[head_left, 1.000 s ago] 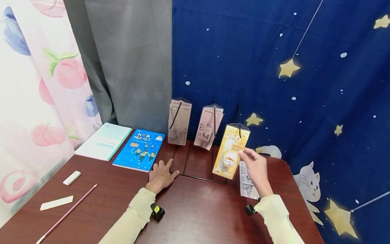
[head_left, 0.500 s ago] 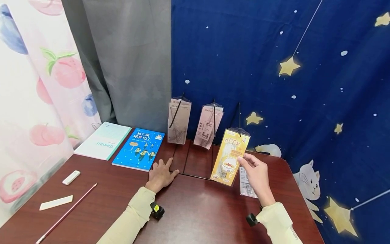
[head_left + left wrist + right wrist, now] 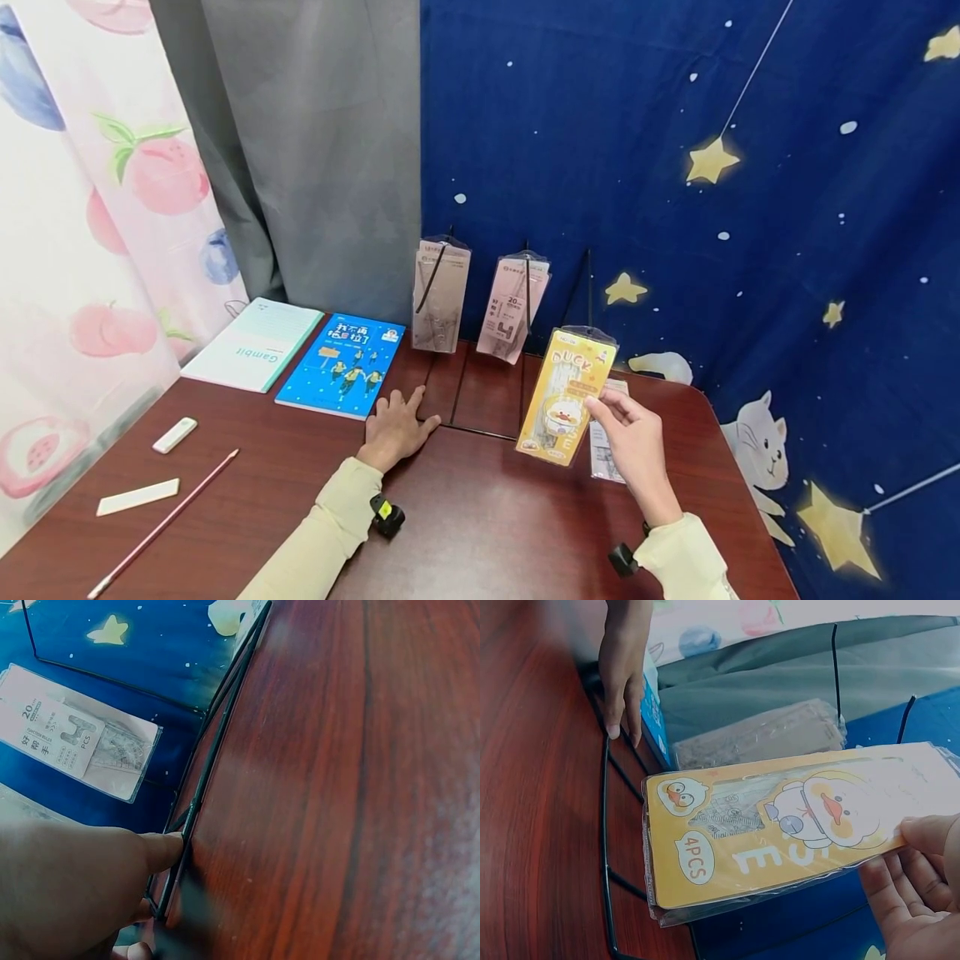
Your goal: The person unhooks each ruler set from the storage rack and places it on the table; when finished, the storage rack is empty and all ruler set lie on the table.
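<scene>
My right hand (image 3: 632,446) pinches the right edge of a yellow duck-print ruler set (image 3: 564,398) in a clear sleeve, thumb in front and fingers behind. In the head view, the sleeve's top meets the lower end of the rack's right hook (image 3: 589,287). My left hand (image 3: 397,429) lies with spread fingers at the front left corner of the black wire rack (image 3: 487,435), its thumb at the base wire in the left wrist view. Pale ruler packets (image 3: 441,300) hang on the left hook, and pink ones (image 3: 512,310) on the middle hook.
Another pale packet (image 3: 603,454) lies behind my right hand, partly hidden. To the left are a blue book (image 3: 343,367), a white-and-green notebook (image 3: 251,343), a white eraser-like block (image 3: 175,435), a flat white strip (image 3: 138,497) and a pink pencil (image 3: 165,525). Curtains stand behind the table.
My right hand has moved the yellow ruler set down and slightly toward me, away from the upper part of the right hook. The left hand has stayed on the rack.
</scene>
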